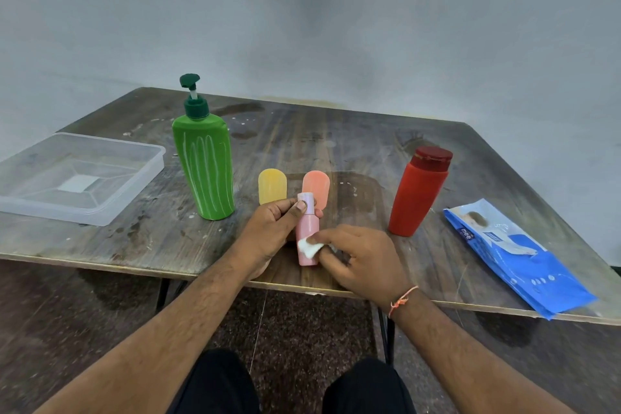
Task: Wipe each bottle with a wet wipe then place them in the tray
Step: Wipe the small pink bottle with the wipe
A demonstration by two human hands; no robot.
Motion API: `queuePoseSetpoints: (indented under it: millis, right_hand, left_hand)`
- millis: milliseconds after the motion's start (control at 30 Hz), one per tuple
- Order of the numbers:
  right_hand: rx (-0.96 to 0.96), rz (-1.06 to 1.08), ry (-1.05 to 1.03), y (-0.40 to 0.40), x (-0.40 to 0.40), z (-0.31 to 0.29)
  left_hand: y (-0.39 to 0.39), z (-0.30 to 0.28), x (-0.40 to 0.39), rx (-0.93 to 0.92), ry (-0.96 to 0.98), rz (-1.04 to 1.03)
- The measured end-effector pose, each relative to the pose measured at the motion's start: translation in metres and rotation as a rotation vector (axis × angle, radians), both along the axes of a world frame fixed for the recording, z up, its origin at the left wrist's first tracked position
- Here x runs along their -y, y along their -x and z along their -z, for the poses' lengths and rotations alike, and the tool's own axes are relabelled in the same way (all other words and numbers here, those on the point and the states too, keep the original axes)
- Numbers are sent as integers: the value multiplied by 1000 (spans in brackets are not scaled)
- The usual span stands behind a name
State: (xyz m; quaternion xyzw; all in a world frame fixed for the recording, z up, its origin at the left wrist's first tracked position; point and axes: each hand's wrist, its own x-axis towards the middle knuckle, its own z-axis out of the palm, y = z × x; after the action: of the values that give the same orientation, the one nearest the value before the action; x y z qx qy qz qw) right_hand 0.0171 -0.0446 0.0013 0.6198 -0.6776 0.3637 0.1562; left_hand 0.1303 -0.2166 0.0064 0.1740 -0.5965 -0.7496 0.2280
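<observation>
Near the front edge of the wooden table, the left hand grips a small pink bottle by its upper part, thumb against the cap, holding it upright. The right hand pinches a white wet wipe against the bottle's lower body; how far the wipe wraps round is hard to tell. Behind stand a yellow bottle, an orange bottle, a tall green pump bottle and a red bottle. At far left sits the clear tray, at right a blue wipes pack
</observation>
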Motion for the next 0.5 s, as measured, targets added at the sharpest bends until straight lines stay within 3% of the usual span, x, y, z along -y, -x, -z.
queuePoseSetpoints:
  millis: [133,367,500]
  right_hand:
    - [-19,-129,-83,-4,-5,-5]
    - [37,53,-12,0,0,-2]
    - [28,-18,-19,-1,-2,-3]
  left_hand:
    - [-1,-2,-2,6,11,6]
    - [-1,0,1,19,35,-2]
    - [-1,0,0,-13,19,14]
